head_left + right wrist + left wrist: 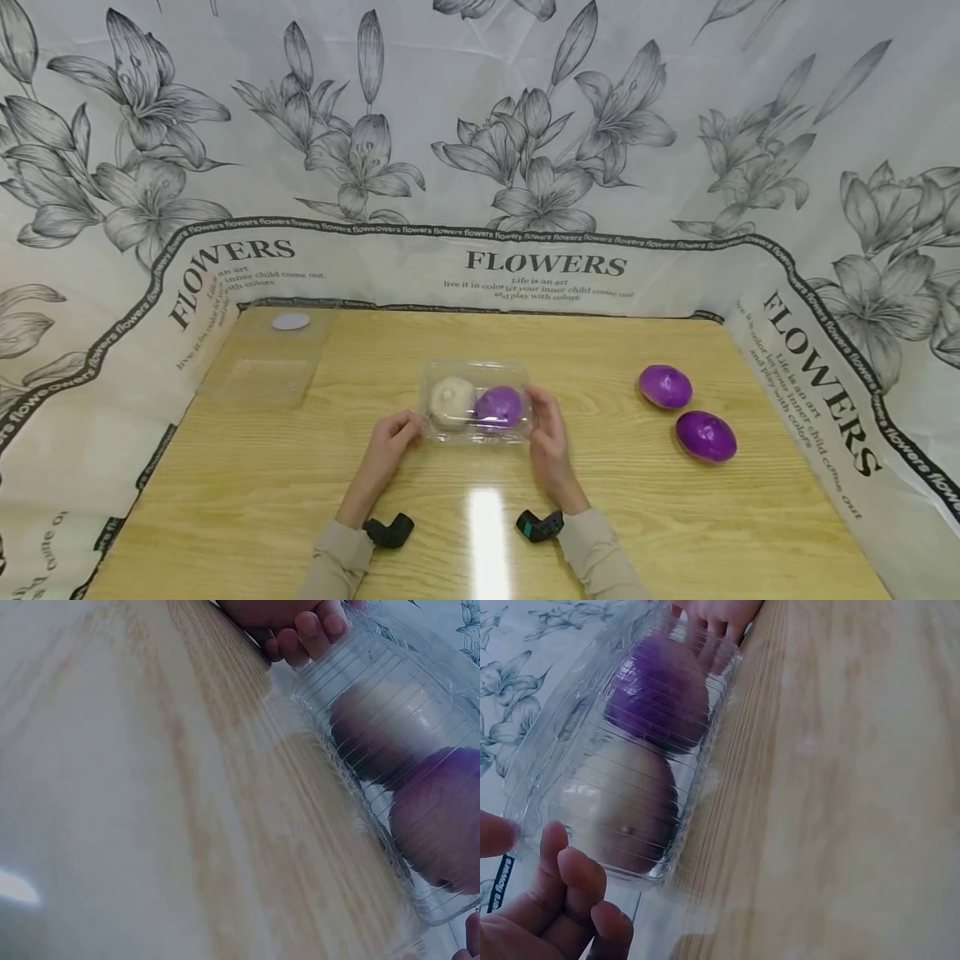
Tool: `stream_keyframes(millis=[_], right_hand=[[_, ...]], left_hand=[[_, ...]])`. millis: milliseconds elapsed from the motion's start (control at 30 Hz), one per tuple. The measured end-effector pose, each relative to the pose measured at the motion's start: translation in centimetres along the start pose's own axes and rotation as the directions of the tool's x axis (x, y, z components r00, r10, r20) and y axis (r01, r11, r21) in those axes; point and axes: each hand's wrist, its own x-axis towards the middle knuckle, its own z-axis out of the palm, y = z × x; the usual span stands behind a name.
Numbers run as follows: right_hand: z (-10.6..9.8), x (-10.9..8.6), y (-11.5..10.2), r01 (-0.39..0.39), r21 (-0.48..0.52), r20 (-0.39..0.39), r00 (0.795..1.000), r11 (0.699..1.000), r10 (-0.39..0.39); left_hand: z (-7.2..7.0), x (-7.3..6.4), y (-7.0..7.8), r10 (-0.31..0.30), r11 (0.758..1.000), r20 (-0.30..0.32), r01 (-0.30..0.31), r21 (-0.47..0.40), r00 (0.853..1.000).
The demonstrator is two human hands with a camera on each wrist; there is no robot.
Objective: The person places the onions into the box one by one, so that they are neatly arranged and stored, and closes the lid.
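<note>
as the left hand (393, 435) grips the clear box (477, 371), the right hand (551, 435) holds its opposite end

"Your cameras?"

"My head view looks forward and down, farthest off; my wrist views, close, share the clear box (476, 437): left one's upper left, right one's right side."

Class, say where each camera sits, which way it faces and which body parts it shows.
Head: worn on the head, facing forward and down at table and box; left hand, right hand, sleeves show.
Left wrist: worn there, facing the box; left hand near, right beyond.
Right wrist: worn there, facing the box; left hand beyond, right fingertips at edge.
Both wrist views share box, pale piece, purple piece.
</note>
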Motion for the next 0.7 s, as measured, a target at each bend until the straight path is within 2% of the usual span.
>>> stream_keyframes(millis=[133,267,333,500,700], right_hand=[[0.1,0.0,0.1,0.019,0.005,-0.01,1.0,1.0,-0.019],[0.2,-0.2,0.1,0.045,0.004,-0.047,0.998,0.999,-0.045],[0.3,-0.4,0.1,0.036,-0.026,-0.084,0.996,0.999,-0.038],[0.5,-0.8,-0.3,-0.054,-0.143,-0.165,0.986,0.988,0.03],[0.6,-1.0,-0.9,-0.159,-0.241,-0.182,0.976,0.957,0.116]], left_hand=[[-0.1,0.0,0.1,-0.044,0.999,0.026,0.044,-0.018,0.999],[-0.2,0.0,-0.2,-0.032,0.999,0.046,0.033,-0.019,0.998],[-0.3,0.2,-0.9,-0.045,0.999,0.048,0.046,-0.016,0.998],[-0.5,0.7,-2.7,-0.128,0.992,0.029,0.128,-0.009,0.991],[-0.6,0.6,-3.0,-0.127,0.989,0.048,0.13,-0.068,0.991]])
